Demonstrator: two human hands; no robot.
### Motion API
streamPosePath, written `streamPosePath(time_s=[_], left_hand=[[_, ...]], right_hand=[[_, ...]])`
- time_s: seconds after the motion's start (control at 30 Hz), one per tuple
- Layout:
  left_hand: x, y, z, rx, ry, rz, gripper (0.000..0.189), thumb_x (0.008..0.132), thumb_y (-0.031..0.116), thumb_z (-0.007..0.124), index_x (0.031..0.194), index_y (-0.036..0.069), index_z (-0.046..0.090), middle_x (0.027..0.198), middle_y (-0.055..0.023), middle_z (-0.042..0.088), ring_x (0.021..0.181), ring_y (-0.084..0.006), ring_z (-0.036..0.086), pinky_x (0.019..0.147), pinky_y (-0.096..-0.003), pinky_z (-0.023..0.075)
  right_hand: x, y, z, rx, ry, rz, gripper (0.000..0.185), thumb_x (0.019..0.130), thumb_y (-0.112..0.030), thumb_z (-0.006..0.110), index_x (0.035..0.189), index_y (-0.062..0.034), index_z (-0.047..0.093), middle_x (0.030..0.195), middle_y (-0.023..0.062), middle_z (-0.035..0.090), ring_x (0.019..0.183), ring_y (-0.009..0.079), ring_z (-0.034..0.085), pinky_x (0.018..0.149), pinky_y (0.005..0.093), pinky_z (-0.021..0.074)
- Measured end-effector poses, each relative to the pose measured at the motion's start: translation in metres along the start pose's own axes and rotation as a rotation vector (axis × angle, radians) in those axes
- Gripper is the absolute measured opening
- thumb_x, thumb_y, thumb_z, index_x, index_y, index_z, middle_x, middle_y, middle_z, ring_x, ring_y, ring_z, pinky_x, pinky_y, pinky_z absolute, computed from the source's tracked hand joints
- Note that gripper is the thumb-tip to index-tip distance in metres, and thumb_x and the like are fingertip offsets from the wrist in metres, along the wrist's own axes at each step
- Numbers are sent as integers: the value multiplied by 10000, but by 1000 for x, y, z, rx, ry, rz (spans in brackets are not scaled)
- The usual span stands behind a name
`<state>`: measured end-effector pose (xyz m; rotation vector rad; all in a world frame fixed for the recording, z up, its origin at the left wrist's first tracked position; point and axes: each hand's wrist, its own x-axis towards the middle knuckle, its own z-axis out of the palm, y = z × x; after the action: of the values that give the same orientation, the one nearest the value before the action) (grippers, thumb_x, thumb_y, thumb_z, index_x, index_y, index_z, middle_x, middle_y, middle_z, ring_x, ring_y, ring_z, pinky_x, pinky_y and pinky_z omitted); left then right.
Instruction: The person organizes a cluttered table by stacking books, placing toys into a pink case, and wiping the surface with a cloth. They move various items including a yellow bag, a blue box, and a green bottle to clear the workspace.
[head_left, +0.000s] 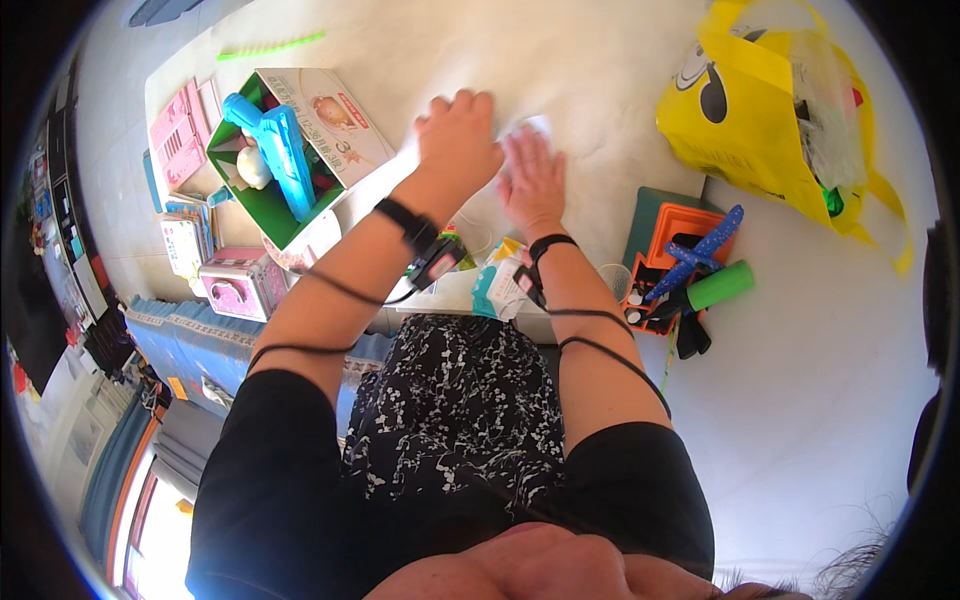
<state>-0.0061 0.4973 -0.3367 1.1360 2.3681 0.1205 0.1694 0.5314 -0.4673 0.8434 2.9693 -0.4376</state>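
My right hand (531, 176) lies flat, palm down, on a white wipe or tissue (538, 127) on the pale tabletop (600, 67); the wipe's far edge shows past the fingertips. Just to the left, my left hand (457, 139) is above or on the table with its fingers bent, and whether anything is under it is hidden. A soft pack of wipes (501, 279), white, teal and yellow, lies at the near table edge between my forearms. Beside my left wrist is a small green and red packet (463, 251), partly covered by the wrist device.
Left stand an open cardboard box (255, 217) with a blue toy gun (281, 150), a pink case (238, 283) and books (186, 240). To the right are an orange organizer (679, 225) with tools and a filled yellow bag (739, 127). A green strip (270, 47) lies at the far left.
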Motion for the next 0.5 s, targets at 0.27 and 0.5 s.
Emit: streamPosePath(time_s=[0.27, 0.5], left_hand=[[65, 147, 18, 29, -37, 361, 477, 761, 178, 709, 1211, 119, 559, 1205, -72, 553, 1136, -317, 523, 891, -493, 445], [48, 188, 47, -132, -93, 506, 644, 728, 278, 796, 1277, 101, 509, 1248, -138, 513, 1179, -334, 495, 900, -453, 486]], right_hand=[[-13, 12, 15, 54, -90, -144, 560, 989, -389, 425, 1489, -140, 382, 1560, 51, 348, 1471, 245, 251, 1235, 378, 142], [-5, -5, -62, 143, -8, -110, 585, 982, -370, 379, 1520, -146, 341, 1608, 21, 285, 1469, 177, 292, 1171, 511, 238]])
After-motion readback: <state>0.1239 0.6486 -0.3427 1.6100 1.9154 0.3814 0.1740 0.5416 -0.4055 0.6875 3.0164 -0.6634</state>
